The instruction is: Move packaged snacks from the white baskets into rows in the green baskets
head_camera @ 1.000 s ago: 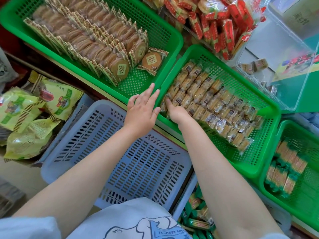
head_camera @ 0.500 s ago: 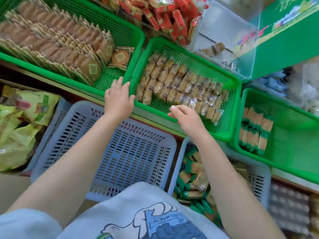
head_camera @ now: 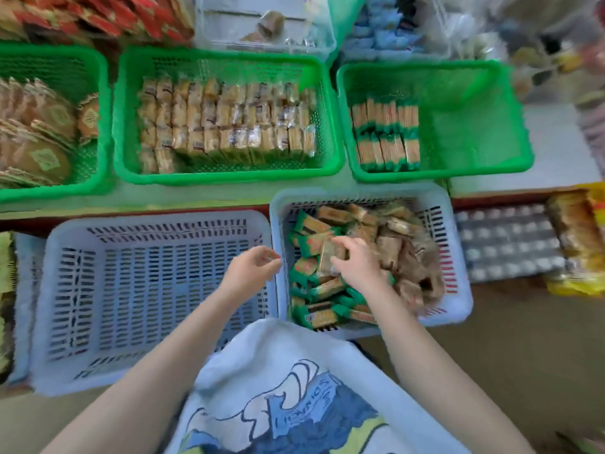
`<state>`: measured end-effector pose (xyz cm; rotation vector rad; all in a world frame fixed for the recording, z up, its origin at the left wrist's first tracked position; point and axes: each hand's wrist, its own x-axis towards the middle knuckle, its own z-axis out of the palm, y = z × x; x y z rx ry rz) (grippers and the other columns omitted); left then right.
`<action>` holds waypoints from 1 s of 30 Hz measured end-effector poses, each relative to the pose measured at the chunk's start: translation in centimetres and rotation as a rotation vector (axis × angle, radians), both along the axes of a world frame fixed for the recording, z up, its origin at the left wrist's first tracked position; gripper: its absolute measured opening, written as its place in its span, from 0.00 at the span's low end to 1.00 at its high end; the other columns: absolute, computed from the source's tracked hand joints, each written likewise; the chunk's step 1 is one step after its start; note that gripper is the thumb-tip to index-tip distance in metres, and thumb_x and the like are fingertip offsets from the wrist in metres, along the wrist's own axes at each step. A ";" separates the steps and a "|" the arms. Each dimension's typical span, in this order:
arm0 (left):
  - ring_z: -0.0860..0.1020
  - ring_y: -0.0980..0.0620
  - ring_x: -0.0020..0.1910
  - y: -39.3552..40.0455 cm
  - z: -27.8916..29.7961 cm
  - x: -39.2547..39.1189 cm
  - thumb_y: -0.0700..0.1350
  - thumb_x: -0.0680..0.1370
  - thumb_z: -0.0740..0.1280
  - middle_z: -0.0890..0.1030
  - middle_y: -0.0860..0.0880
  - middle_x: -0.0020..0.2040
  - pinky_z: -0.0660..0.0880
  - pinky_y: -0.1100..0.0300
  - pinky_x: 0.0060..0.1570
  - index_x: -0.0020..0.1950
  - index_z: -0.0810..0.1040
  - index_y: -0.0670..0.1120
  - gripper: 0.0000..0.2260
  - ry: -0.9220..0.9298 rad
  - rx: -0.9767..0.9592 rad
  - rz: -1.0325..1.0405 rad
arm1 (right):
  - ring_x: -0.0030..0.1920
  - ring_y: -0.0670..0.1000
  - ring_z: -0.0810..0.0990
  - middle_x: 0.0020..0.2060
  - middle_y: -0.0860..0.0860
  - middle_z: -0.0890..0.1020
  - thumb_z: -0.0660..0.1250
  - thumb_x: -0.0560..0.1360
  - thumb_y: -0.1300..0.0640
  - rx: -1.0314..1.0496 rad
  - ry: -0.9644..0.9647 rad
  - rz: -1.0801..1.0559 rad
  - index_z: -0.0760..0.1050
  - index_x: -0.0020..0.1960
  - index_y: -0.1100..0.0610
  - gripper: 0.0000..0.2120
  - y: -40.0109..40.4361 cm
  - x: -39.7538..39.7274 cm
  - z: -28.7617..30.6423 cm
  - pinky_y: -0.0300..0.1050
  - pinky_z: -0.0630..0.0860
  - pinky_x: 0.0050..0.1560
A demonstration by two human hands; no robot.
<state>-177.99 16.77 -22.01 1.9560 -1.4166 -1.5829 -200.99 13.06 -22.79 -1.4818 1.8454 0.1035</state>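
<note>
A white basket (head_camera: pixel 458 257) at centre right holds a loose heap of green-and-tan snack packets (head_camera: pixel 314 286). My right hand (head_camera: pixel 358 263) is down in that heap, fingers curled on a tan packet (head_camera: pixel 329 257). My left hand (head_camera: pixel 250 270) hovers at the rim between the two white baskets, fingers loosely apart, holding nothing. The left white basket (head_camera: pixel 65 290) has nothing in it. Behind stand three green baskets: the right one (head_camera: pixel 474 119) with two short rows of green-ended packets (head_camera: pixel 386 132), the middle one (head_camera: pixel 222 178) filled with rows of tan packets, the left one (head_camera: pixel 101 126) with round cakes.
Clear bins of red-wrapped snacks (head_camera: pixel 98 18) and other packets line the back. A tray of small wrapped items (head_camera: pixel 504 244) and a yellow bag (head_camera: pixel 576 244) lie at right. Yellow-green bags (head_camera: pixel 5 257) show at the left edge. The frame is motion-blurred.
The view swung right. Both hands drew back from the middle green basket; my right hand went down into the white basket of packets, and my left hand came to that basket's left rim.
</note>
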 end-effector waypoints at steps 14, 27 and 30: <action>0.84 0.55 0.44 2.0 1.9 -3.3 0.48 0.82 0.65 0.85 0.51 0.47 0.80 0.61 0.48 0.60 0.81 0.46 0.10 0.018 0.063 0.097 | 0.73 0.57 0.64 0.74 0.56 0.63 0.67 0.72 0.32 -0.022 0.235 0.159 0.67 0.73 0.54 0.39 -0.4 -0.9 -2.2 0.56 0.62 0.69; 0.85 0.50 0.48 0.0 3.4 -8.6 0.54 0.77 0.67 0.85 0.44 0.52 0.83 0.57 0.44 0.61 0.77 0.43 0.18 0.894 0.439 0.536 | 0.53 0.39 0.80 0.52 0.42 0.83 0.69 0.75 0.39 -0.028 -0.659 -0.215 0.85 0.53 0.51 0.17 2.2 -5.9 5.7 0.38 0.72 0.52; 0.85 0.51 0.47 0.0 2.4 -9.1 0.47 0.76 0.70 0.85 0.45 0.52 0.83 0.58 0.40 0.64 0.74 0.43 0.19 0.858 0.415 0.577 | 0.50 0.47 0.80 0.47 0.45 0.83 0.69 0.79 0.49 -0.131 -0.481 -0.338 0.84 0.54 0.54 0.10 2.7 -8.3 4.1 0.46 0.77 0.52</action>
